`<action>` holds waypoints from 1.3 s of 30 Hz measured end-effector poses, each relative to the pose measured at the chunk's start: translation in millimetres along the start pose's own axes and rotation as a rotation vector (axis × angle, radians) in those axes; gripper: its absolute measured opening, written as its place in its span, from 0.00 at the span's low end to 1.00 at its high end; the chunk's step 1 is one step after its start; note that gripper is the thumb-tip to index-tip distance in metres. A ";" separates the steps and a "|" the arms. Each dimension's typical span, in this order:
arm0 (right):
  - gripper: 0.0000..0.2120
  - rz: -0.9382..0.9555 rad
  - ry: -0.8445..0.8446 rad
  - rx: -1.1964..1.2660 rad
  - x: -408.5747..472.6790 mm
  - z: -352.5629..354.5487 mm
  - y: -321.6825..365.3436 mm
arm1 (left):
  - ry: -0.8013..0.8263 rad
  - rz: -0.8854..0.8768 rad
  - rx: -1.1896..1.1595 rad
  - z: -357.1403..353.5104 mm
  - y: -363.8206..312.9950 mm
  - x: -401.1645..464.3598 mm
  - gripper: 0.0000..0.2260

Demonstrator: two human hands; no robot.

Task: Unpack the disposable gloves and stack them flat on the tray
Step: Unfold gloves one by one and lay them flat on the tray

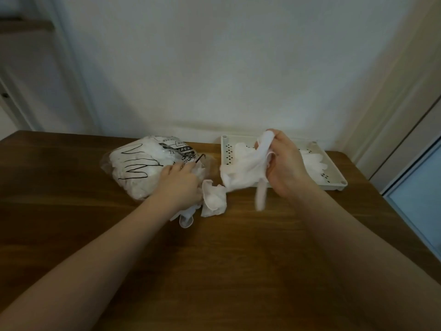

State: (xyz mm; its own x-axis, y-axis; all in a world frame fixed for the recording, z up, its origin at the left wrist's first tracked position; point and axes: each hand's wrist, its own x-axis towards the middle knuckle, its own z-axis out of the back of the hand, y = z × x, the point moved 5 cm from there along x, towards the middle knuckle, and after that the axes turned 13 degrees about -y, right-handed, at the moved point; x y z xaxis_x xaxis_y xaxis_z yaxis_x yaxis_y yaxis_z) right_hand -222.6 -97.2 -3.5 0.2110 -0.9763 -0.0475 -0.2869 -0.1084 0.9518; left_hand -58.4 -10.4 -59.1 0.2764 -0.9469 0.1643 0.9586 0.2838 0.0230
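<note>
A clear plastic bag of white disposable gloves (140, 166) lies on the wooden table (214, 259), left of centre. My left hand (179, 185) rests at the bag's open right end, fingers reaching into it. Loose crumpled gloves (212, 199) lie on the table just right of that hand. My right hand (284, 166) grips a bunch of white gloves (243, 168), lifted over the left edge of the cream perforated tray (334, 177). More gloves (312, 161) lie flat in the tray, partly hidden behind my right hand.
The tray stands against the white wall at the table's back edge. The table's right edge runs close past the tray, with a door frame and a glass panel (417, 199) beyond it. Bare wood fills the near half of the table.
</note>
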 end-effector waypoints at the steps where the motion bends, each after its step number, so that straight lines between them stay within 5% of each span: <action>1: 0.10 -0.001 0.000 -0.005 0.1 4.0 4.4 | 0.011 -0.007 -0.033 4.4 -3.5 0.7 0.24; 4: 0.08 -0.020 0.143 -0.056 -4.4 8.3 8.6 | -0.142 -0.097 -0.273 35.8 -20.8 1.3 0.29; 7: 0.07 0.020 0.398 -0.120 -8.2 6.6 10.7 | -0.279 -0.123 -0.802 69.1 -45.4 -2.5 0.22; 11: 0.10 0.237 0.562 -0.431 -13.1 2.2 26.2 | 0.042 0.026 -1.202 61.9 -70.3 2.8 0.32; 16: 0.10 0.174 0.786 -0.482 -20.9 2.7 49.0 | 0.371 0.032 -1.557 58.6 -81.5 3.0 0.31; 23: 0.15 0.406 0.534 -0.595 -5.9 12.7 69.6 | 0.333 -0.019 -1.507 68.4 -81.8 6.2 0.18; 26: 0.19 0.261 0.530 -0.460 -3.3 25.4 65.5 | 0.363 0.014 -1.639 70.9 -84.0 4.9 0.13; 31: 0.16 -0.010 0.405 -0.153 6.9 36.4 44.1 | 0.169 0.059 -1.833 89.1 -83.1 8.4 0.05; 35: 0.27 -0.136 0.593 -0.208 -2.7 34.0 18.1 | 0.109 0.050 -1.920 96.1 -88.0 11.4 0.05; 39: 0.12 -0.121 0.578 -0.126 -3.8 42.7 23.0 | 0.114 0.011 -1.973 96.7 -90.0 10.9 0.12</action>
State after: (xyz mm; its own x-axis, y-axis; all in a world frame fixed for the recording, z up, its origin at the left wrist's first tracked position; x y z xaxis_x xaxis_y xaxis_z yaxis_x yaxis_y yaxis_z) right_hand -269.9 -104.0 5.6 0.7189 -0.6949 -0.0195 -0.1234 -0.1551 0.9802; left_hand -148.3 -31.6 36.0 0.2070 -0.9730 0.1017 -0.3345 -0.1681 -0.9273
